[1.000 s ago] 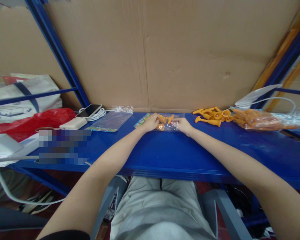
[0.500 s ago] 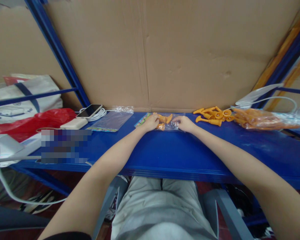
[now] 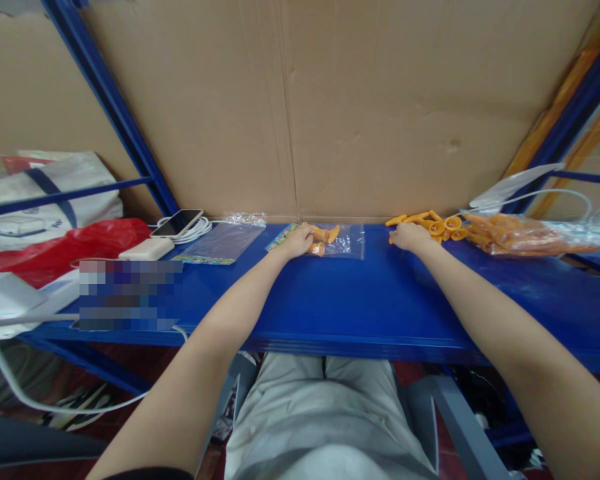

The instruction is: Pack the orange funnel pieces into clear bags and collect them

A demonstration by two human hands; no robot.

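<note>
My left hand [image 3: 299, 240] is closed on the left part of a clear plastic bag [image 3: 353, 241] with a colourful printed strip at its left end. Several orange plastic pieces [image 3: 325, 235] with flared cup ends and hooked ends lie at the bag's middle, partly covered by my fingers. Farther right, my right hand [image 3: 411, 237] reaches down to a pile of like orange pieces [image 3: 450, 229]. Its fingers are closed around one piece, whose orange tip [image 3: 391, 237] shows at the fingertips; the rest is hidden under the hand.
Another clear bag [image 3: 225, 241] lies flat on the blue table [image 3: 330, 300]. Left of it are a phone [image 3: 177, 223] on a coiled white cable, a white block [image 3: 147, 249] and a red bag [image 3: 80, 243]. A full bag of orange pieces [image 3: 515, 235] lies right. Cardboard [image 3: 355, 120] stands behind.
My right hand has let go of the clear bag's right end and moved right to the orange pile, closing on a piece. My left hand stays on the bag, shifted only slightly.
</note>
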